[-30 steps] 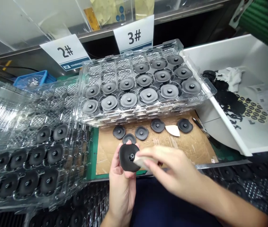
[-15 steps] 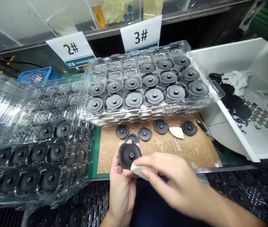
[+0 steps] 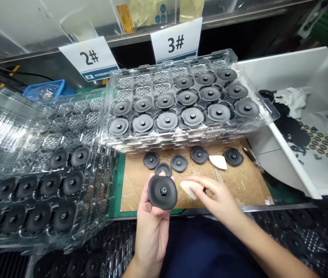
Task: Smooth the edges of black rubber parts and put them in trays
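My left hand point(image 3: 154, 224) grips a black dish-shaped part point(image 3: 158, 197) by its edges, its hollow face with a small central stud turned up toward me. In my right hand point(image 3: 214, 197) a cream-coloured sponge wedge point(image 3: 188, 188) is pinched between thumb and fingers, a little to the right of the part and apart from it. Beyond my hands, several like black parts point(image 3: 179, 163) lie on a sheet of brown cardboard point(image 3: 239, 189). A second cream wedge point(image 3: 218, 162) rests among them.
A stack of clear plastic trays point(image 3: 164, 141) holding black parts stands behind the cardboard. More clear trays point(image 3: 88, 185) fill the left side. At right is a white bin point(image 3: 294, 162) with scraps; a dark pen-like tool point(image 3: 252, 159) lies beside it. A blue box point(image 3: 62, 88) sits back left.
The sponge wedge in my right hand has come away from the black part's edge, moving right and slightly up. My left hand still holds the part, now shifted slightly right in view.
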`<state>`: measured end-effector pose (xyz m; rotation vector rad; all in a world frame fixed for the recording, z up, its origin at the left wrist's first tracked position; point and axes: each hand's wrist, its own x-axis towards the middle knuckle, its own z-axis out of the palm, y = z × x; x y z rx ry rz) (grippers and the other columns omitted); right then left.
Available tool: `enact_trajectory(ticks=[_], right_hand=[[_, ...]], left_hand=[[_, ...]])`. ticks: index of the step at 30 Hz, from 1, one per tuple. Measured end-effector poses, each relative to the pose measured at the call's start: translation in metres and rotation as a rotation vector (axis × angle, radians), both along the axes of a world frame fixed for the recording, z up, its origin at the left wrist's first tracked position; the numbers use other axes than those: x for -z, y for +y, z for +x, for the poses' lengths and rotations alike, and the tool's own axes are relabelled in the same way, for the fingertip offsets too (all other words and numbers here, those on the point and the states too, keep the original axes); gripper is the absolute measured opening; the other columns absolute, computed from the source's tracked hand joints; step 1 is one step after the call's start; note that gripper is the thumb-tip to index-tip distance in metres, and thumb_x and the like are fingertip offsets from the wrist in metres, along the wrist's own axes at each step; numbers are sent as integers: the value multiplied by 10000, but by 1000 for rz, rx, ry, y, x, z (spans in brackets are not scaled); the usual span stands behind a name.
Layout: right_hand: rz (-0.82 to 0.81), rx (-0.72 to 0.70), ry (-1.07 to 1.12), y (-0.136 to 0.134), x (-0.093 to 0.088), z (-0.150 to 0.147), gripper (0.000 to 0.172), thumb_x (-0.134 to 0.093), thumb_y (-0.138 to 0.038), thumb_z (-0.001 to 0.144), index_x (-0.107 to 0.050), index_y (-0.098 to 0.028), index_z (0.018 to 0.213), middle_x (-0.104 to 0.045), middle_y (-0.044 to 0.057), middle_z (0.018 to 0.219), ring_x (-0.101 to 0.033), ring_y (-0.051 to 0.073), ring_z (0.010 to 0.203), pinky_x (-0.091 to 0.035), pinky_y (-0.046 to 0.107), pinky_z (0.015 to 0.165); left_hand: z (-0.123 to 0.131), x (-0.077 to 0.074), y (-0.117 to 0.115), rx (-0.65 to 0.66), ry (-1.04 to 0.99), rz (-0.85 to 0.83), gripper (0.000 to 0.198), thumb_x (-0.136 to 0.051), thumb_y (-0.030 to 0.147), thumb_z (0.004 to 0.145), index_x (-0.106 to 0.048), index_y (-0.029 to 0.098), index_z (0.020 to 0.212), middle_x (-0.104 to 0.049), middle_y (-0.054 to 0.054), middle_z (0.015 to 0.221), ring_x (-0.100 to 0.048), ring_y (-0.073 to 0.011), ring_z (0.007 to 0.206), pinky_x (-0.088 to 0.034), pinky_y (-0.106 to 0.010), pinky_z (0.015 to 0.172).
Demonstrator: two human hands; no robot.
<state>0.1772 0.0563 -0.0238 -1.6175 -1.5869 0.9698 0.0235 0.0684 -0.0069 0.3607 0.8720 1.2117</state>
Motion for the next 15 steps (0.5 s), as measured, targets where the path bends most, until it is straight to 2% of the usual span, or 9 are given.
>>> enact_trajectory(ticks=[3, 5, 6, 9, 11, 13, 15], right_hand=[[262, 43, 38, 15, -47, -9, 287, -458, -198, 872, -536, -205, 1147, -611, 43, 1111, -557, 171, 1006, -443, 324, 875], [391, -65, 26, 17, -68, -19, 304, -440, -159, 862, -518, -163, 1156, -622, 62, 1048, -561, 171, 929, -439, 337, 838], [389, -156, 26, 16, -73, -23, 297, -434, -144, 857, -521, -146, 1141, -628, 61, 1010, -563, 163, 888, -439, 329, 819], [231, -380, 49, 16, -77, -28, 249, -434, -110, 853, -553, -166, 1065, -635, 19, 966, -558, 126, 852, -431, 267, 797], [243, -343, -3, 19, -75, -29, 238, -424, -117, 860, -563, -165, 1047, -634, 23, 973, -550, 139, 861, -418, 281, 801], [351, -238, -86, 21, -75, -29, 265, -396, -143, 868, -548, -123, 1083, -628, 70, 938, -539, 177, 836, -409, 340, 787], [393, -266, -97, 18, -78, -26, 278, -385, -151, 872, -537, -103, 1099, -620, 85, 894, -531, 187, 811, -409, 352, 770]], left_hand=[[3, -3, -4, 42, 25, -28, 574, -707, 307, 657, -518, 249, 1196, -574, -83, 1237, -545, -220, 1107, -470, -233, 887], [1, -3, -7, 77, 28, -71, 568, -698, 298, 671, -512, 255, 1206, -599, -77, 1199, -568, -207, 1073, -487, -223, 856], [0, -3, -8, 91, 24, -88, 571, -698, 284, 673, -507, 268, 1210, -617, -72, 1169, -583, -208, 1049, -498, -233, 840], [-6, -1, -9, 103, 14, -94, 576, -703, 230, 666, -508, 295, 1204, -638, -64, 1129, -607, -228, 1004, -517, -284, 818], [-6, 0, -9, 135, 16, -98, 547, -704, 230, 664, -532, 272, 1182, -646, -73, 1110, -611, -230, 988, -511, -297, 824], [-5, -2, -9, 167, -7, -100, 497, -711, 292, 654, -580, 232, 1130, -665, -80, 1057, -607, -230, 986, -496, -293, 844], [-4, -6, -7, 187, -61, -94, 475, -730, 327, 623, -617, 237, 1075, -677, -63, 1025, -600, -230, 999, -473, -301, 885]])
